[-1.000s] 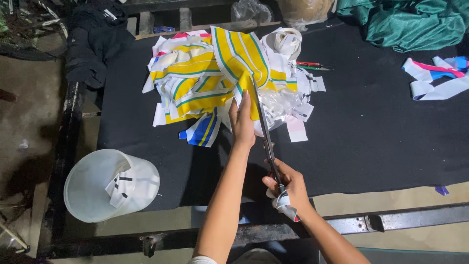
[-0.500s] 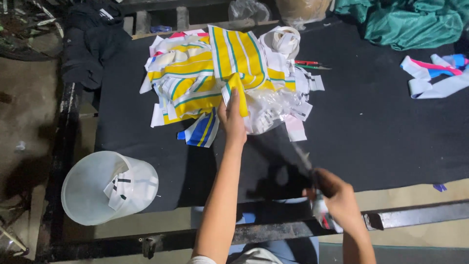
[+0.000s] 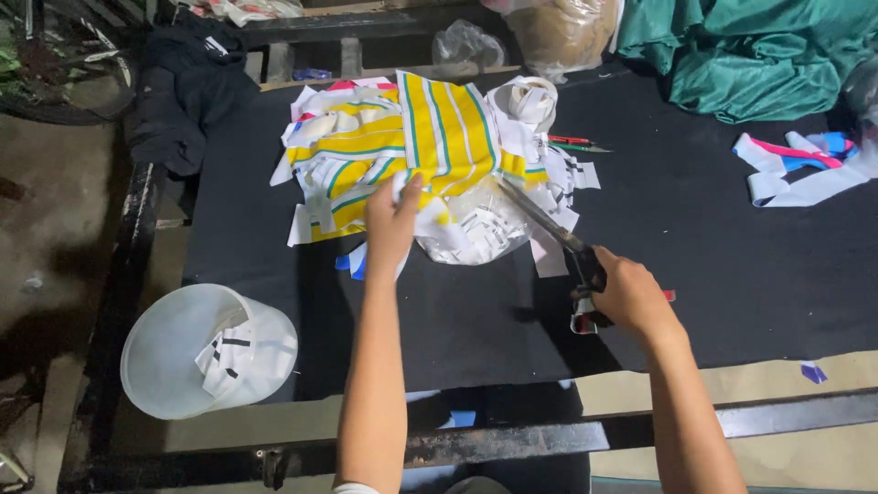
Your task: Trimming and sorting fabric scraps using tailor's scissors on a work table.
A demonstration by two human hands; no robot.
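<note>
cutting cleanly here looks to depend on keeping the yellow striped fabric (image 3: pixel 448 137) taut and flat while the blades of the scissors (image 3: pixel 549 224) meet its edge squarely, so a firm pinch near the cut line and short, steady closes would likely serve best, with the holding fingers kept out of the blades' path. in the head view, the left hand (image 3: pixel 393 224) reaches out on a long straight forearm toward twelve o'clock and is clamped on the near edge of the fabric, thumb up at one o'clock. the fabric lies on a heap of white and striped scraps (image 3: pixel 476 233) at twelve o'clock on the black tabletop (image 3: pixel 695 256). the right hand (image 3: pixel 631 297), at about three o'clock from the left, is closed round the scissor handles, wrist bent, blades pointing to ten o'clock toward the fabric's right edge; whether the blades are apart or together is hard to tell. a white plastic bucket (image 3: pixel 206 352) sits at eight o'clock, off the tabletop's corner, and green cloth (image 3: pixel 768 55) lies bunched at two o'clock.
</note>
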